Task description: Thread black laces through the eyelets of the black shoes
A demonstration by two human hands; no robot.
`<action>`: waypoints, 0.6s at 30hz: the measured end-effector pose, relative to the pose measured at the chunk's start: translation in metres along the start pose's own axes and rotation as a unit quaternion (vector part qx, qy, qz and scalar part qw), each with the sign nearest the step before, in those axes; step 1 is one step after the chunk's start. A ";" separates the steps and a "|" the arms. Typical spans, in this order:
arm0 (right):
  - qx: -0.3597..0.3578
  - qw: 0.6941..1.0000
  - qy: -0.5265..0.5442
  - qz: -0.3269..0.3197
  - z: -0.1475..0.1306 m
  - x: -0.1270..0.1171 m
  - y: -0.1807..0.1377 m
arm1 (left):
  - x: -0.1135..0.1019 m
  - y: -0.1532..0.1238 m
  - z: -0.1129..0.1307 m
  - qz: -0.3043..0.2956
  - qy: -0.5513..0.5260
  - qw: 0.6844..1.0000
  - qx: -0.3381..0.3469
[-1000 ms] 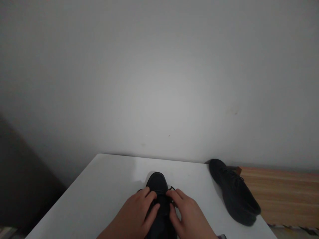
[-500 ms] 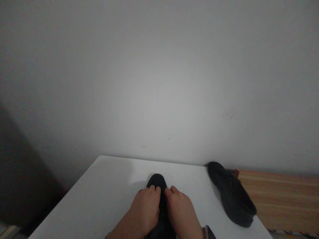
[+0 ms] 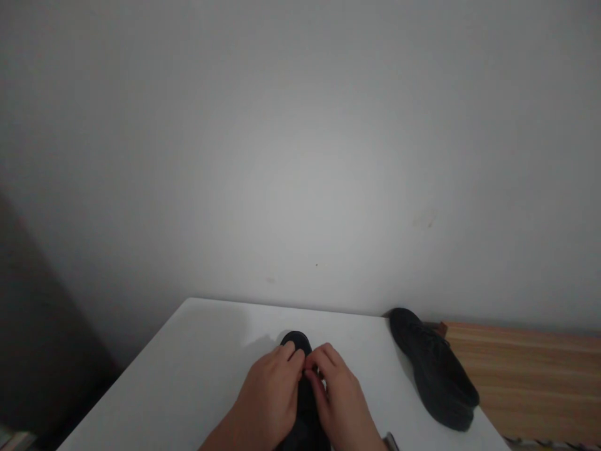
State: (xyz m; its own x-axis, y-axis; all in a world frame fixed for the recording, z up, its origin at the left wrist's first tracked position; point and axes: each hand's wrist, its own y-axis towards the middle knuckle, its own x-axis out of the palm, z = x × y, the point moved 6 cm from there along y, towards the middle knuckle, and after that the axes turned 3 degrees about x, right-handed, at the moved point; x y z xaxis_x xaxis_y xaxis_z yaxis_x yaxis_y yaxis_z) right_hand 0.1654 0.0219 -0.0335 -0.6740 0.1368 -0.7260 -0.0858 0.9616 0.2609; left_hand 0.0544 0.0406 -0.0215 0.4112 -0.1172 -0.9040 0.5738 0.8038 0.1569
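Observation:
A black shoe (image 3: pixel 297 342) stands on the white table (image 3: pixel 197 363) with its toe pointing away from me. My left hand (image 3: pixel 271 394) and my right hand (image 3: pixel 339 396) rest on top of it, side by side. Their fingertips meet over the lace area, curled and pinched together. What they pinch is too dark and small to make out. Most of the shoe is hidden beneath my hands.
A second black shoe (image 3: pixel 434 369) lies at the table's right edge, toe toward the wall. A wooden surface (image 3: pixel 530 376) runs to the right of the table. A plain grey wall (image 3: pixel 300 156) fills the upper view. Dark shadow lies at the left.
My fingers were spread over the laces a second ago; they have since drawn together and moved toward the toe, fingertips now pinched and touching. The view has shifted slightly.

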 end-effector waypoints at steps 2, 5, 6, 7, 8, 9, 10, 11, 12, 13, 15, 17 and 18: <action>-0.012 0.993 0.116 0.029 -0.004 -0.011 -0.002 | -0.024 -0.009 0.003 0.084 -0.083 0.992 0.032; -0.033 0.958 0.271 0.088 -0.013 -0.033 -0.006 | -0.065 -0.028 0.005 0.227 -0.206 0.949 0.072; -0.054 0.943 0.308 0.116 -0.018 -0.043 -0.009 | -0.077 -0.035 0.005 0.272 -0.237 0.929 0.079; -0.079 0.926 0.337 0.148 -0.023 -0.053 -0.011 | -0.086 -0.041 0.003 0.312 -0.268 0.908 0.080; -0.104 0.909 0.360 0.183 -0.028 -0.063 -0.015 | -0.093 -0.045 -0.001 0.344 -0.300 0.887 0.076; -0.123 0.891 0.379 0.216 -0.031 -0.073 -0.018 | -0.097 -0.049 -0.005 0.365 -0.334 0.866 0.067; -0.134 0.872 0.401 0.247 -0.034 -0.083 -0.021 | -0.099 -0.051 -0.010 0.376 -0.372 0.847 0.055; -0.135 0.853 0.426 0.270 -0.034 -0.091 -0.024 | -0.099 -0.053 -0.014 0.379 -0.410 0.829 0.043; -0.130 0.834 0.453 0.286 -0.034 -0.098 -0.027 | -0.099 -0.055 -0.019 0.380 -0.444 0.811 0.037; -0.125 0.817 0.480 0.295 -0.033 -0.104 -0.029 | -0.100 -0.057 -0.023 0.381 -0.471 0.795 0.035; -0.107 0.792 0.522 0.299 -0.028 -0.114 -0.035 | -0.105 -0.063 -0.032 0.404 -0.506 0.760 0.048; -0.081 0.782 0.533 0.312 -0.018 -0.123 -0.042 | -0.111 -0.071 -0.043 0.436 -0.509 0.740 0.054; -0.063 0.786 0.526 0.320 -0.011 -0.127 -0.045 | -0.113 -0.074 -0.049 0.440 -0.495 0.748 0.046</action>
State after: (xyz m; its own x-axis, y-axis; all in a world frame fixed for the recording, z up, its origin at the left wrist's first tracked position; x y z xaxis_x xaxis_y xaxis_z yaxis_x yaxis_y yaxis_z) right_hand 0.2465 -0.0412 0.0537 -0.8365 0.2470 0.4892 0.4903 0.7360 0.4669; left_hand -0.0691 0.0229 0.0500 0.9549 0.0238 0.2960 -0.2010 0.7856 0.5852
